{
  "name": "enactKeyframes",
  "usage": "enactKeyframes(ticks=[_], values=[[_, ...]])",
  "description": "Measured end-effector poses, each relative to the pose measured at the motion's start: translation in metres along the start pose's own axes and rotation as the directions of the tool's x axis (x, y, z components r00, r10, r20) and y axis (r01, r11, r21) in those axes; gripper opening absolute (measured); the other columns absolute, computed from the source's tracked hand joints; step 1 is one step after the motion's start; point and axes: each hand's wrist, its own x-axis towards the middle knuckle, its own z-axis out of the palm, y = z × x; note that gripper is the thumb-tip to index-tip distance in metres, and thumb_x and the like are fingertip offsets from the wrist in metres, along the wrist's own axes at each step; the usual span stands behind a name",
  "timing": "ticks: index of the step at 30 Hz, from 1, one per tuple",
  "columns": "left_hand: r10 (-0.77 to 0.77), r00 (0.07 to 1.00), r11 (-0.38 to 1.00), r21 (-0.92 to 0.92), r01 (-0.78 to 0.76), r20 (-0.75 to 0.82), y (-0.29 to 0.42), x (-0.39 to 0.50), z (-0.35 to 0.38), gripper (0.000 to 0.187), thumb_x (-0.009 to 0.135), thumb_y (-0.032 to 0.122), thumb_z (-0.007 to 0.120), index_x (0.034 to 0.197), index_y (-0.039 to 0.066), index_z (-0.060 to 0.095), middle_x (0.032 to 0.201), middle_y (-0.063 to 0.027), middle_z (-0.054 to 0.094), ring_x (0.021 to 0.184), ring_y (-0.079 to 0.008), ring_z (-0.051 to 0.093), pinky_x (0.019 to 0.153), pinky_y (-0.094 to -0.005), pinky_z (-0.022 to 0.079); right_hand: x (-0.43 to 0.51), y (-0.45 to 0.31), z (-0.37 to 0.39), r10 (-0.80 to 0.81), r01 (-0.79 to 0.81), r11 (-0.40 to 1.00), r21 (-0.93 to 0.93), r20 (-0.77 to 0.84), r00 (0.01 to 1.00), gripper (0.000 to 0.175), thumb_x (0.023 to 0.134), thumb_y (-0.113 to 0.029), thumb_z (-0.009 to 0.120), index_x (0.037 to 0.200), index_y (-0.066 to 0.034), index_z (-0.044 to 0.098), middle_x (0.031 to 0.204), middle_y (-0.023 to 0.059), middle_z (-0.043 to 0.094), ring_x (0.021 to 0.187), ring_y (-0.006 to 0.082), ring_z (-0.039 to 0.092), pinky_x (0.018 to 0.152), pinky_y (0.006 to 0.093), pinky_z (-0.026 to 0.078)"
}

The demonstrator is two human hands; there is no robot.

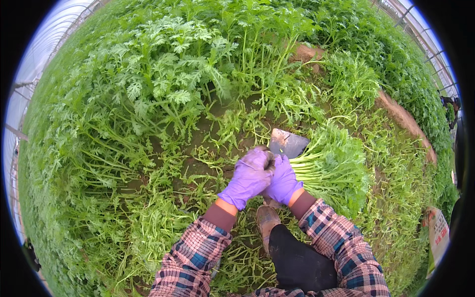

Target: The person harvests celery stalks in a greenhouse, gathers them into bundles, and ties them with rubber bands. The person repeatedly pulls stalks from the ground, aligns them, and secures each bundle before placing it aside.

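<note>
My right hand [283,182], in a purple glove, is closed around the pale stems of a bunch of crown daisy greens [334,167]. The leafy end fans out to the right. My left hand [252,174], gloved alike and soiled at the fingers, is curled against the right hand at the stem ends. Whatever lies between its fingers is hidden. Just above both hands shows a broad flat metal blade [288,143] with soil on it. Its handle is out of sight, and I cannot tell which hand holds it.
Tall uncut crown daisy plants [178,59] stand ahead and to the left. Cut leaves and stems [156,222] litter the soil around my shoe [267,222]. A bare soil ridge [406,117] curves along the right. A printed bag [438,234] lies at the right rim.
</note>
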Motion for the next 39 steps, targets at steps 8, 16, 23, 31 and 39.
enactKeyframes(ticks=[8, 16, 23, 31, 39], values=[[-0.008, 0.969, 0.987, 0.16, -0.033, 0.249, 0.055, -0.095, -0.091, 0.01, 0.083, 0.01, 0.063, 0.085, 0.003, 0.057, 0.088, -0.0171, 0.054, 0.077, -0.0348, 0.059, 0.067, -0.0419, 0.05, 0.006, -0.004, -0.016, -0.024, 0.026, 0.998, 0.051, -0.053, 0.998, 0.041, 0.062, -0.023, 0.076, 0.091, -0.0084, 0.051, 0.081, 0.0091, 0.056, 0.075, 0.0276, 0.057, 0.068, 0.0411, 0.043], [-0.113, 0.984, 0.97, 0.23, 0.079, 0.136, 0.009, -0.103, -0.102, 0.017, 0.079, 0.004, 0.059, 0.096, 0.004, 0.062, 0.091, -0.0169, 0.058, 0.081, -0.0339, 0.062, 0.072, -0.0403, 0.052, 0.014, -0.016, -0.036, 0.085, -0.104, 0.993, 0.053, 0.278, 0.957, 0.09, 0.049, -0.04, 0.083, 0.123, -0.0055, 0.046, 0.105, 0.0155, 0.056, 0.1, 0.0346, 0.056, 0.089, 0.0441, 0.042], [-0.089, 0.912, 0.732, 0.647, -0.214, 0.401, -0.046, -0.028, -0.085, 0.011, 0.082, 0.013, 0.057, 0.087, 0.005, 0.062, 0.081, -0.0175, 0.062, 0.074, -0.0337, 0.065, 0.062, -0.0421, 0.053, 0.011, -0.019, -0.034, 0.051, -0.051, 0.999, -0.003, 0.145, 0.988, 0.07, 0.054, -0.031, 0.087, 0.108, -0.0069, 0.049, 0.094, 0.0116, 0.053, 0.094, 0.0295, 0.053, 0.085, 0.0429, 0.042], [-0.179, 0.981, 0.895, 0.426, 0.132, 0.072, -0.122, 0.03, -0.017, 0.023, 0.085, 0.026, 0.064, 0.094, 0.005, 0.066, 0.087, -0.0203, 0.065, 0.079, -0.0335, 0.066, 0.07, -0.0419, 0.053, 0.008, -0.012, -0.025, -0.017, 0.011, 0.997, 0.078, 0.072, 0.997, 0.08, 0.051, -0.032, 0.087, 0.113, -0.0061, 0.045, 0.095, 0.0128, 0.052, 0.089, 0.032, 0.051, 0.081, 0.0422, 0.041], [-0.223, 0.6, 0.095, -0.595, 0.798, 0.769, -0.178, 0.003, 0.077, 0.014, 0.087, 0.016, 0.061, 0.094, 0.004, 0.065, 0.078, -0.004, 0.067, 0.064, -0.0118, 0.061, 0.058, -0.0275, 0.048, 0.007, -0.011, -0.021, -0.015, 0.011, 0.999, 0.04, 0.105, 0.994, 0.089, 0.052, -0.035, 0.086, 0.122, -0.0018, 0.042, 0.105, 0.0151, 0.051, 0.097, 0.0336, 0.051, 0.088, 0.0426, 0.041]])
